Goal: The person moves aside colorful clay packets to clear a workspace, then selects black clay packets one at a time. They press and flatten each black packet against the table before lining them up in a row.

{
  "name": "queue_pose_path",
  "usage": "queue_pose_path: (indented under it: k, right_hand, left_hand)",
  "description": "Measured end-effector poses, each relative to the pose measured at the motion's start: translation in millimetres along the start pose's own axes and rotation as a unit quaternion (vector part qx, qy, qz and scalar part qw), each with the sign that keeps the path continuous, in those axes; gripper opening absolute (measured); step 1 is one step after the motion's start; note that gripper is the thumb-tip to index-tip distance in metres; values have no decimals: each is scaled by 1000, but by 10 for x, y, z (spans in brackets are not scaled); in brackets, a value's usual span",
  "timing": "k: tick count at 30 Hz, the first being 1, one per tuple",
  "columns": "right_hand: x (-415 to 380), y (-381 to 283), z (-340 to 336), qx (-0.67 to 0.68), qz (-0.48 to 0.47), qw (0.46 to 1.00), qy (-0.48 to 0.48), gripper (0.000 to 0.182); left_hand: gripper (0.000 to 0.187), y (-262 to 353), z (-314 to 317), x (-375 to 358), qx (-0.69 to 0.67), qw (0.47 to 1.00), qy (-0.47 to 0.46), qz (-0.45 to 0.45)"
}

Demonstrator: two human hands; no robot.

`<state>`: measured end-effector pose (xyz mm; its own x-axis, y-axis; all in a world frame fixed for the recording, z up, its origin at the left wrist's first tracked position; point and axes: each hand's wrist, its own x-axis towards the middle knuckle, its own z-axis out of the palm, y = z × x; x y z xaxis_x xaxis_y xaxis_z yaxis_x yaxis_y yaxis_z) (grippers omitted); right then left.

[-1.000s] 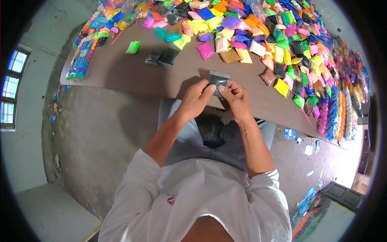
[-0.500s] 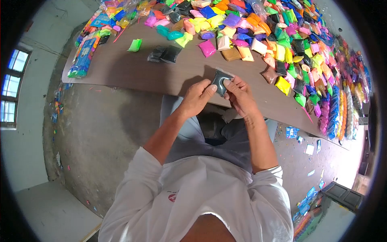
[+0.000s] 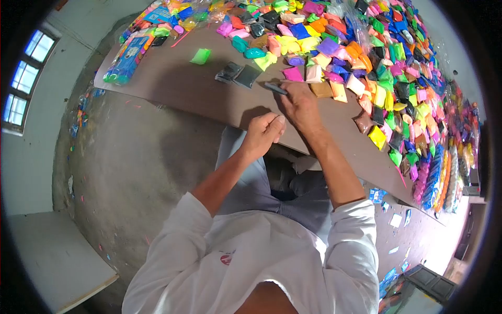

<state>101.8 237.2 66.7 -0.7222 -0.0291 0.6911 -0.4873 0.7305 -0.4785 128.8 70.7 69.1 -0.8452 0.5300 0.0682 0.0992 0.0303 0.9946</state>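
My right hand (image 3: 302, 102) is over the table, its fingers closed on one end of a small dark plastic packet (image 3: 274, 88) that points left and is seen nearly edge-on. My left hand (image 3: 265, 133) hovers by the table's near edge with its fingers curled together; nothing shows in it. Left of the held packet, two black packets (image 3: 247, 76) lie side by side on the brown tabletop (image 3: 183, 78). A brown packet (image 3: 321, 90) and a magenta packet (image 3: 293, 74) lie just beyond my right hand.
A large heap of colourful packets (image 3: 355, 49) covers the far and right side of the table. A lone green packet (image 3: 201, 56) and a long bag of coloured packets (image 3: 127, 58) lie to the left. Filled long bags (image 3: 434, 167) line the right end.
My right hand has moved forward over the table with the dark packet. My left hand has let go of the packet and curled. The view has shifted slightly.
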Motion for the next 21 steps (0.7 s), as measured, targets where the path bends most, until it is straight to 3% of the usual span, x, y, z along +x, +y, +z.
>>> queue_pose_path:
  k: [1, 5, 8, 14, 17, 20, 21]
  right_hand:
    - [1, 24, 75, -22, -54, 998, -12, 23]
    - [-4, 80, 224, -104, -87, 989, -61, 21]
    - [16, -64, 102, -89, -52, 985, -137, 22]
    - [-11, -119, 115, -109, -34, 982, -152, 36]
    - [-34, -59, 197, -80, -7, 983, -163, 34]
    - [-113, 3, 271, -87, 36, 986, -135, 30]
    - [-117, -13, 277, -68, 11, 994, -81, 28]
  left_hand:
    - [32, 9, -10, -32, -20, 1000, 18, -11]
    - [32, -19, -168, -73, -17, 996, 85, -23]
    - [31, -104, -343, -26, -8, 994, 113, -1]
    - [29, -106, -371, 85, 4, 994, 107, -12]
    - [28, -266, -320, 92, 58, 989, 135, 5]
    - [29, -171, -277, 64, 89, 987, 135, 11]
    - [30, -66, -275, 43, 106, 985, 135, -8]
